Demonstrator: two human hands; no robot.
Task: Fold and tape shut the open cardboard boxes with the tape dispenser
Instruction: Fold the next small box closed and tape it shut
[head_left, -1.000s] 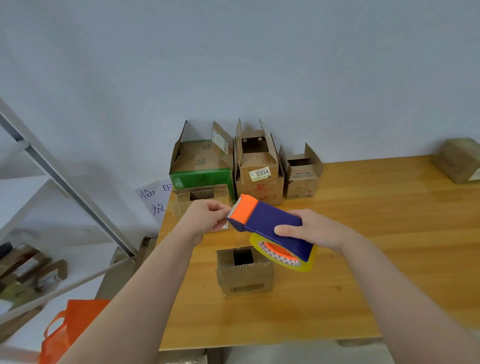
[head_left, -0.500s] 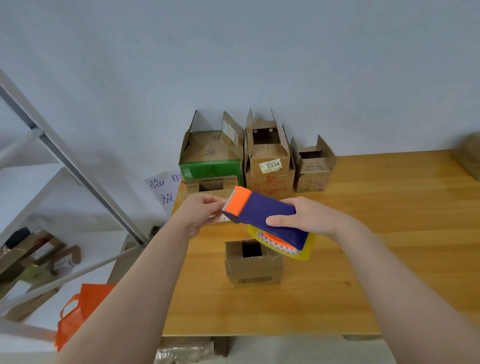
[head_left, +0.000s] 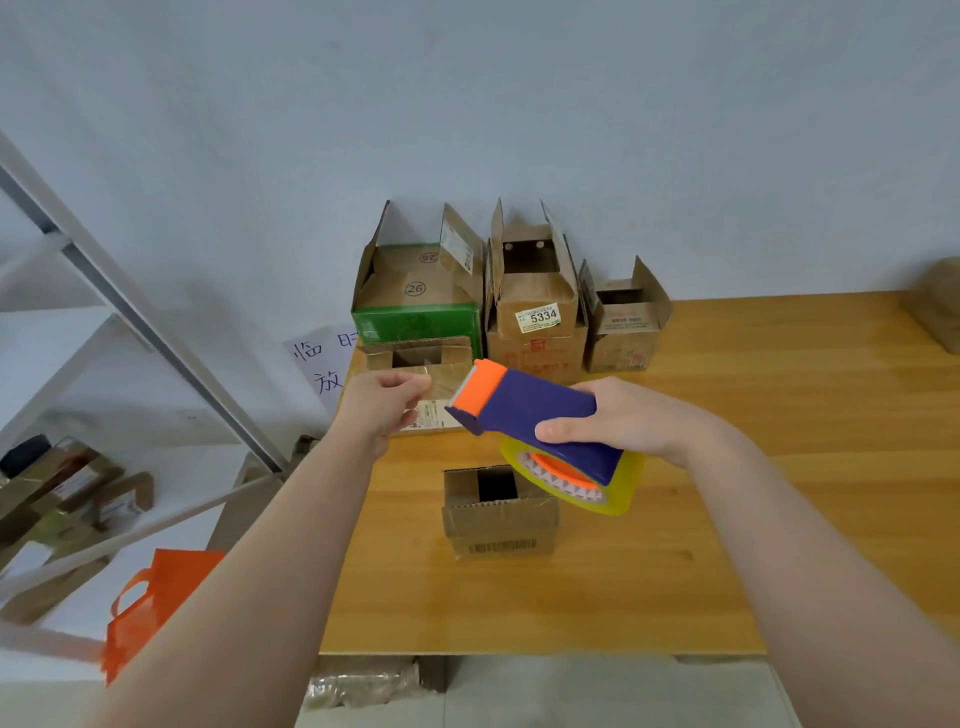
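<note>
Now, one dispenser (head_left: 540, 410) held up.
My right hand (head_left: 628, 421) grips it, left hand (head_left: 379, 405) pinches tape (head_left: 626, 486); five open boxes (head_left: 498, 514) on table (head_left: 753, 467).

L hand (head_left: 384, 402) — now apart from dispenser (head_left: 540, 415)

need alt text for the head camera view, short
A right hand holds a blue and orange tape dispenser above a small cardboard box with an open top on a wooden table, while the left hand seems to pinch the clear tape end at its orange tip. More open boxes stand by the wall behind.
</note>
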